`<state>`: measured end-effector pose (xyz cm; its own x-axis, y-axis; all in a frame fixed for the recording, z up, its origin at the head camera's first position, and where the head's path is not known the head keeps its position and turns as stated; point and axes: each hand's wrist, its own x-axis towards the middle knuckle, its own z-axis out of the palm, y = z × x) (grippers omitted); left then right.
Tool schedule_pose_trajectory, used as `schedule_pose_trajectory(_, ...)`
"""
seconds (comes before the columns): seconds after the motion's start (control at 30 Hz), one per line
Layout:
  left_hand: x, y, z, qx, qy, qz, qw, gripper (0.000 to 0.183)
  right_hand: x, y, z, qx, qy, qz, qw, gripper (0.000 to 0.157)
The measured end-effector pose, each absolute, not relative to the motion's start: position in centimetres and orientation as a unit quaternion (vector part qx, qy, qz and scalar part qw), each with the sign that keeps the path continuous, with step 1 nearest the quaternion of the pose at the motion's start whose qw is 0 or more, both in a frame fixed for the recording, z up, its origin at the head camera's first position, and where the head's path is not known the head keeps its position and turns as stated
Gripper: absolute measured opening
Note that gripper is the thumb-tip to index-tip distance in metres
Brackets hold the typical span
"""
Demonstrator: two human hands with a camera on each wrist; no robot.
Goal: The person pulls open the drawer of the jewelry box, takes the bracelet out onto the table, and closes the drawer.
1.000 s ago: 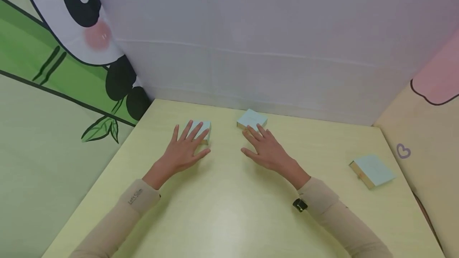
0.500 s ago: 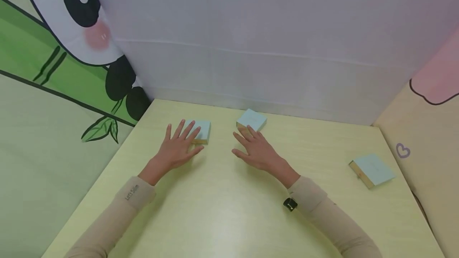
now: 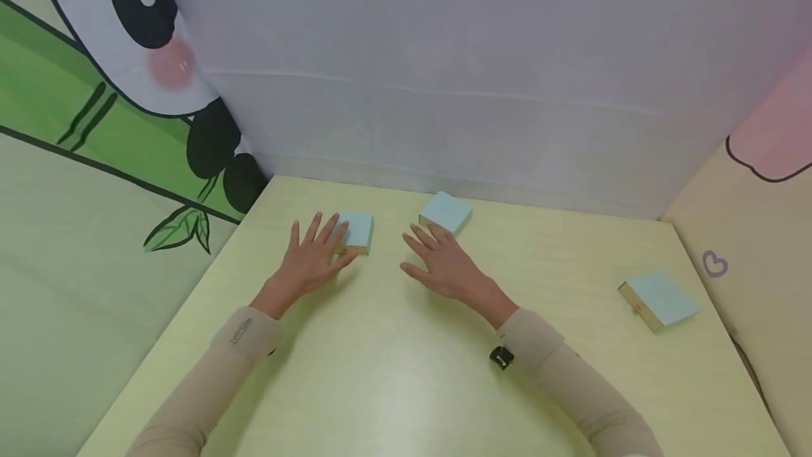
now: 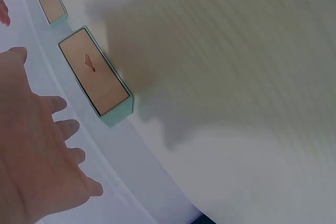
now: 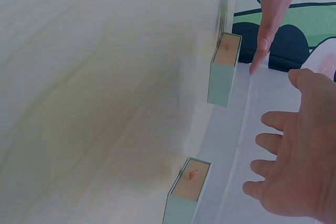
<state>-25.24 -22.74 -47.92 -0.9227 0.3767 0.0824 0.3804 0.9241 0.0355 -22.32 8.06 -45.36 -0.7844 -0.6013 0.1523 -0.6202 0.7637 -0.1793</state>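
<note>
My left hand (image 3: 307, 265) hovers palm down over the table, fingers spread, overlapping the left side of a small light-blue drawer box (image 3: 360, 231) in the head view. That box's tan front with a little pull tab (image 4: 90, 62) shows in the left wrist view. Fingers extended, my right hand (image 3: 449, 268) is held above the table just in front of a second light-blue box (image 3: 447, 210), turned at an angle. The right wrist view shows both boxes' tan fronts, with the right hand (image 5: 296, 156) apart from them. Neither hand holds anything.
A third light-blue box (image 3: 662, 298) lies near the right edge of the pale yellow table (image 3: 393, 386). A white cloth wall (image 3: 482, 76) rises behind the table, with printed panels at the left and right sides. A small black device (image 3: 502, 357) sits at the right cuff.
Both hands have drifted left, the right one farther, so more of the left and middle boxes shows. All three boxes have stayed in place.
</note>
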Motion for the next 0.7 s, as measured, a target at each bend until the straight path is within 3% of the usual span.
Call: schedule_pose_trajectory(0.7, -28.2, -18.0, -48.0, -0.131, -0.989, -0.071, -0.011, 0.082, -24.6, 6.6, -46.2, 0.330, -0.936, 0.123, -0.027, 0.066)
